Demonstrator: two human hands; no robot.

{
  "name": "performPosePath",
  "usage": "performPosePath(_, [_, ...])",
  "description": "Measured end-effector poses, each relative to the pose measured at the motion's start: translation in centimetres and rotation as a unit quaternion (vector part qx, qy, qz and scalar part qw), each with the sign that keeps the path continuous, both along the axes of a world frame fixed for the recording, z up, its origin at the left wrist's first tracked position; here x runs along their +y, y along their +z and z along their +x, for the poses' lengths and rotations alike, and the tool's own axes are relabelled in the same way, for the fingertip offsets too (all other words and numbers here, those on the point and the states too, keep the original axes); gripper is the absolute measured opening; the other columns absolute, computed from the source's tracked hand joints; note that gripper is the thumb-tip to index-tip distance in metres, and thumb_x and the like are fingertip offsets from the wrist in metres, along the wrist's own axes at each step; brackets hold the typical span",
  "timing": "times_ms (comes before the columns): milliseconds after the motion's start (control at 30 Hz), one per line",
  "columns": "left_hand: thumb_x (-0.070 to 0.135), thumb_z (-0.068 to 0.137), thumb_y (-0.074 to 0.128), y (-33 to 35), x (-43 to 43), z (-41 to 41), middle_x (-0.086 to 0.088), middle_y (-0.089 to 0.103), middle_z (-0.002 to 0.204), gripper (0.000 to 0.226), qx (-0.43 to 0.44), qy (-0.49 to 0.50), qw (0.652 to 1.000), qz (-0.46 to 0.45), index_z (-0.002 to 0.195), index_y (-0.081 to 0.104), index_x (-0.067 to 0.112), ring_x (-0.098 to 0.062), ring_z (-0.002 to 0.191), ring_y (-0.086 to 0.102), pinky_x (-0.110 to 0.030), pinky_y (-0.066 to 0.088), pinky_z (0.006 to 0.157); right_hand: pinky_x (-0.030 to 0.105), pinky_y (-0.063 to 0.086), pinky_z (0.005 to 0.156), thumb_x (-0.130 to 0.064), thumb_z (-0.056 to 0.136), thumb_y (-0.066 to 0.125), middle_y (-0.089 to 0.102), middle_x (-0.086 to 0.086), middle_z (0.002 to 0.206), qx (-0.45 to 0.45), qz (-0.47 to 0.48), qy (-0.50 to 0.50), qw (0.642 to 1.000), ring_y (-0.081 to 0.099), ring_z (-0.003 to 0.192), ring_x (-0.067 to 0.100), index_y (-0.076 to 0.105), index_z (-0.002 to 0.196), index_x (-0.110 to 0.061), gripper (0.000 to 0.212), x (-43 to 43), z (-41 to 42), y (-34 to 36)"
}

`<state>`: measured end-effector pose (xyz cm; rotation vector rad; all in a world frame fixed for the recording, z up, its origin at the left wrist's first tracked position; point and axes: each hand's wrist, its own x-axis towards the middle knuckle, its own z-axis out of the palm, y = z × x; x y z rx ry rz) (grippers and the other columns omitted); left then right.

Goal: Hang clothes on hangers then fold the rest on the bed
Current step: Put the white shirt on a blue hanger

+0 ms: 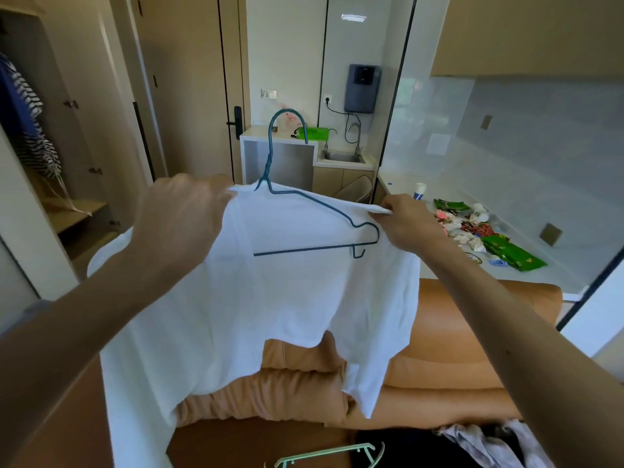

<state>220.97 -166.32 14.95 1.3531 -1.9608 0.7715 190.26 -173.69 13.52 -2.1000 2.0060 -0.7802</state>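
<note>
My left hand [182, 211] and right hand [401, 221] each pinch the white shirt [287, 298], blue hanger [304, 250] half inside. Below them lie orange bedding [456, 332] and a mint hanger [324, 453].

Blue hanger [268, 163] half hidden, seemingly inside white shirt [287, 298]; mint hanger [324, 453] cropped below.
</note>
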Motion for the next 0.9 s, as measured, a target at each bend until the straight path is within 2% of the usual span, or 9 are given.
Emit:
performPosePath(100, [-0.002,0.084,0.073,0.0,0.3,0.0,-0.015,0.06,0.053,0.004,-0.004,-0.038,0.999,0.005,0.087,0.074,-0.003,-0.02,0.048,0.033,-0.028,0.03,0.055,0.031,0.036,0.058,-0.038,0.101,0.056,0.055,0.003,0.074,-0.008,0.0,0.007,1.0,0.055,0.072,0.026,0.061,0.087,-0.016,0.026,-0.3,0.6,0.6])
performPosePath(167, [0.007,0.095,0.063,0.0,0.2,0.8,-0.016,0.06,0.056,0.014,-0.004,-0.052,0.999,0.01,0.09,0.074,0.0,-0.022,0.048,0.036,-0.028,0.03,0.054,0.029,0.035,0.053,-0.039,0.102,0.054,0.057,0.004,0.078,-0.036,0.022,0.016,0.999,0.053,0.069,0.02,0.061,0.091,-0.015,0.028,-0.6,0.7,0.9])
performPosePath(267, [0.031,0.102,0.039,0.8,0.2,2.3,-0.008,0.054,0.055,0.041,0.013,-0.072,0.996,0.056,0.087,0.069,0.008,-0.031,0.049,0.045,-0.032,0.036,0.051,0.03,0.038,0.059,-0.044,0.1,0.054,0.061,0.009,0.086,-0.071,0.055,0.021,0.996,0.056,0.077,0.026,0.063,0.095,-0.007,0.039,-1.0,0.2,1.3])
performPosePath(367, [0.036,0.102,0.035,1.1,0.1,3.3,0.009,0.042,0.053,0.045,0.01,-0.119,0.989,0.085,0.082,0.067,0.01,-0.016,0.047,0.041,-0.028,0.03,0.05,0.031,0.035,0.061,-0.045,0.093,0.067,0.056,0.005,0.076,-0.067,0.084,0.053,0.993,0.05,0.069,0.021,0.061,0.081,-0.01,0.037,-0.6,-0.4,1.8])
performPosePath(500, [0.045,0.101,0.028,1.3,-0.2,4.2,-0.001,0.058,0.061,0.052,-0.019,-0.124,0.986,0.113,0.086,0.068,0.015,-0.019,0.052,0.049,-0.035,0.04,0.052,0.033,0.042,0.069,-0.038,0.083,0.08,0.06,0.01,0.082,-0.039,0.13,0.132,0.982,0.055,0.075,0.023,0.063,0.09,0.005,0.047,0.3,-0.2,2.9])
performPosePath(600, [0.042,0.103,0.033,0.9,0.0,3.6,0.004,0.045,0.057,0.047,-0.044,-0.108,0.987,0.107,0.085,0.067,0.015,-0.017,0.05,0.04,-0.027,0.028,0.048,0.044,0.057,0.081,-0.04,0.089,0.073,0.071,0.018,0.093,-0.064,0.156,0.144,0.975,0.068,0.085,0.038,0.067,0.097,0.003,0.044,0.6,0.2,3.2])
performPosePath(700, [0.035,0.102,0.041,0.4,0.5,2.4,0.011,0.031,0.059,0.038,-0.044,-0.1,0.989,0.102,0.085,0.069,0.015,-0.006,0.049,0.028,-0.018,0.017,0.052,0.05,0.055,0.091,-0.039,0.097,0.062,0.071,0.021,0.098,-0.103,0.16,0.126,0.974,0.068,0.095,0.043,0.071,0.093,-0.007,0.034,0.7,1.3,3.1])
performPosePath(800, [0.031,0.099,0.046,0.2,0.7,2.1,0.016,0.026,0.059,0.032,-0.026,-0.11,0.987,0.115,0.085,0.069,0.014,0.001,0.051,0.027,-0.021,0.019,0.053,0.049,0.053,0.094,-0.036,0.101,0.055,0.069,0.022,0.106,-0.12,0.153,0.094,0.976,0.067,0.1,0.039,0.068,0.097,-0.01,0.03,0.8,2.3,3.0])
performPosePath(900, [0.034,0.099,0.042,0.0,0.7,1.6,0.012,0.029,0.058,0.031,-0.02,-0.107,0.985,0.135,0.077,0.06,0.021,-0.012,0.052,0.032,-0.027,0.027,0.054,0.049,0.051,0.097,-0.032,0.101,0.054,0.066,0.023,0.113,-0.19,0.155,0.082,0.966,0.065,0.101,0.038,0.064,0.104,-0.006,0.028,0.8,2.8,2.8])
